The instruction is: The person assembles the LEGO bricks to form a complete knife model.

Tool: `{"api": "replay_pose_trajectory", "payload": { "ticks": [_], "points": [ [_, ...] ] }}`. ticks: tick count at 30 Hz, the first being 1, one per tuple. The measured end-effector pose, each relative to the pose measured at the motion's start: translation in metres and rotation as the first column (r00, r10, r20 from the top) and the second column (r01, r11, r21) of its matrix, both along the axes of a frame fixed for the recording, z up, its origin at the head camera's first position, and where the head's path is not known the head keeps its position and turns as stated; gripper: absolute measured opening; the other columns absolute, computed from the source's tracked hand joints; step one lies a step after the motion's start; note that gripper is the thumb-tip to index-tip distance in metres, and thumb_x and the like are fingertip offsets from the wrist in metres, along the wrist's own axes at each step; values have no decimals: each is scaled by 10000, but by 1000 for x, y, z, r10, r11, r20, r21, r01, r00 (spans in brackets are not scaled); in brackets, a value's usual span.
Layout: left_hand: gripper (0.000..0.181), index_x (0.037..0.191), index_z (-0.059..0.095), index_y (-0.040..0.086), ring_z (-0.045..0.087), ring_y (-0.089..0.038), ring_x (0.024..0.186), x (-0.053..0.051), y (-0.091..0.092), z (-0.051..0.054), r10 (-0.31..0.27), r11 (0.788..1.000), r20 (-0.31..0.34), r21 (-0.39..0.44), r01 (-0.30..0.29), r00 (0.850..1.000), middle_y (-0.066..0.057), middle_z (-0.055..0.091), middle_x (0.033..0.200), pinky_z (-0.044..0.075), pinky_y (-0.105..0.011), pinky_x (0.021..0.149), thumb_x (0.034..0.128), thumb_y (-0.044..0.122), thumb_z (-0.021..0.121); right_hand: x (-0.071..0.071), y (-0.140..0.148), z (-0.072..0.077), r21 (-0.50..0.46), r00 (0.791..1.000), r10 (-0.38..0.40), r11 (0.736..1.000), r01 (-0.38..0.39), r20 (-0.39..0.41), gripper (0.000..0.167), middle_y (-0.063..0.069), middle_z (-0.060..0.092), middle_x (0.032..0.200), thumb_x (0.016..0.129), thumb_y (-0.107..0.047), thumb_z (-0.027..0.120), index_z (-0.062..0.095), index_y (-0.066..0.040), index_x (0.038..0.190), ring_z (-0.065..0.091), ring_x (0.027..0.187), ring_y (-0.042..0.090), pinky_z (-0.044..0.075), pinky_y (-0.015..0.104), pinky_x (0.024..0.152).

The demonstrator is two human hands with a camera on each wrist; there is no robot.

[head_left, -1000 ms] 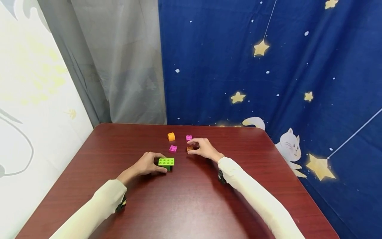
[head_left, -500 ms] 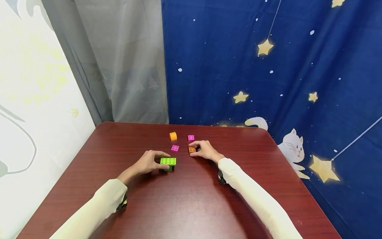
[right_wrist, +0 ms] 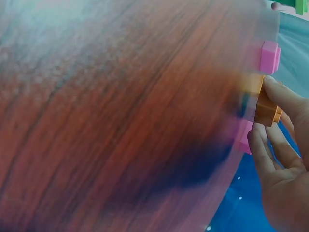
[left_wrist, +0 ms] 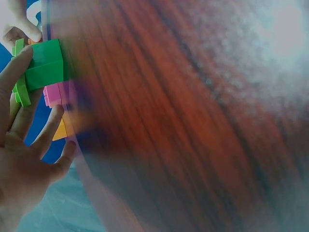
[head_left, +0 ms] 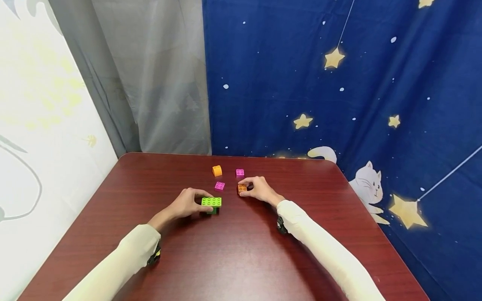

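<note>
The right hand [head_left: 261, 190] pinches the orange brick [head_left: 242, 188], thumb on the near side and forefinger on the far side; whether the brick touches the table [head_left: 226, 259] I cannot tell. The left hand [head_left: 186, 204] grips the lime brick [head_left: 211, 202], its thumb across the near edge and its fingers behind. Under the lime brick sits the green brick [left_wrist: 46, 67], well apart from the orange one.

Just beyond the lime brick and left of the orange one lies one pink brick [head_left: 219, 186]; the other pink brick [head_left: 239, 172] lies beyond the orange one. The yellow brick [head_left: 216, 170] lies farther off, near the table's back edge, with the blue curtain [head_left: 260, 75] behind.

The step in hand looks like taking up the orange brick while the left hand steadies the green pair. The next move seems to call for a firm pinch and a straight lift, clear of the pink bricks.

A second ago the right fingers covered much of the orange brick; now its studs show between thumb and forefinger. The left thumb, then lower beside the green brick, now lies higher, over the lime edge. The pink and yellow bricks look unmoved.
</note>
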State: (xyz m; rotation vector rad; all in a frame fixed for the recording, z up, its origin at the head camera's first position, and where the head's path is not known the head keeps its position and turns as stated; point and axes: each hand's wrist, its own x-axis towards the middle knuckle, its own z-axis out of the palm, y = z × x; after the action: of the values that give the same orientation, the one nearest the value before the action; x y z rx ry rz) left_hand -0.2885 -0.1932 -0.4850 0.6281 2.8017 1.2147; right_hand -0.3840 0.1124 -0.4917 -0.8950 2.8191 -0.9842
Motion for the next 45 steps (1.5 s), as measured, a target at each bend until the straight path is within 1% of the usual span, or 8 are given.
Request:
{"api": "replay_pose_trajectory", "payload": {
  "ticks": [4,17,26,32,38,40,42,45],
  "points": [
    [378,1111,801,185,652,-205,897,0,0,1,7,1000,22,3,-7,1000,40,758,986,516,-299,770,789,338,928,5,0,7,2,1000,7,1000,-7,-5,394,11,751,994,833,-213,901,781,-138,1201,700,934,175,573,317,863],
    [373,1092,802,186,646,-166,879,-2,0,-1,1,1000,25,1,-1,1000,56,763,971,513,-298,772,780,343,931,21,-15,22,-8,995,87,996,-87,-54,400,4,764,983,829,-213,904,781,-105,1194,697,895,110,576,276,844],
    [359,1084,805,163,657,-196,878,-4,0,-1,2,1000,13,-22,-2,1000,42,760,954,509,-285,756,787,322,929,32,-30,31,-28,988,145,989,-146,-45,402,-8,771,1002,846,-245,891,777,-121,1211,707,913,113,580,279,867],
    [361,1081,805,133,668,-252,882,-4,-1,-1,-11,1000,-3,-22,11,1000,21,763,950,500,-275,734,798,327,920,42,-43,37,-77,981,193,978,-194,-31,427,16,780,1056,846,-234,891,765,-105,1233,733,940,106,589,297,870],
    [345,1075,810,152,668,-199,864,-3,0,0,-4,1000,-4,-21,4,1000,48,765,938,511,-265,738,795,317,924,49,-56,40,-117,969,246,962,-247,-26,420,60,772,1111,840,-175,892,759,-53,1219,741,966,147,592,390,893],
    [348,1077,808,143,667,-170,857,-3,0,1,-5,1000,-8,-20,5,1000,46,767,940,520,-268,744,795,312,924,51,-60,40,-124,965,259,957,-261,-29,412,67,769,1130,840,-157,889,758,-41,1212,743,972,160,592,396,893],
    [356,1075,806,127,665,-147,851,-3,0,0,-7,1000,-16,-23,7,1000,40,768,943,528,-273,748,794,311,924,53,-63,41,-127,962,270,954,-272,-35,408,66,765,1140,839,-154,889,759,-45,1210,745,977,162,593,378,888],
    [372,1063,800,117,663,-125,849,-3,0,-1,-3,999,-25,-35,2,1000,42,767,946,532,-275,755,786,329,929,56,-67,40,-102,960,273,955,-277,-56,416,42,763,1148,838,-187,893,765,-74,1216,739,985,132,587,298,876]
  ]
}}
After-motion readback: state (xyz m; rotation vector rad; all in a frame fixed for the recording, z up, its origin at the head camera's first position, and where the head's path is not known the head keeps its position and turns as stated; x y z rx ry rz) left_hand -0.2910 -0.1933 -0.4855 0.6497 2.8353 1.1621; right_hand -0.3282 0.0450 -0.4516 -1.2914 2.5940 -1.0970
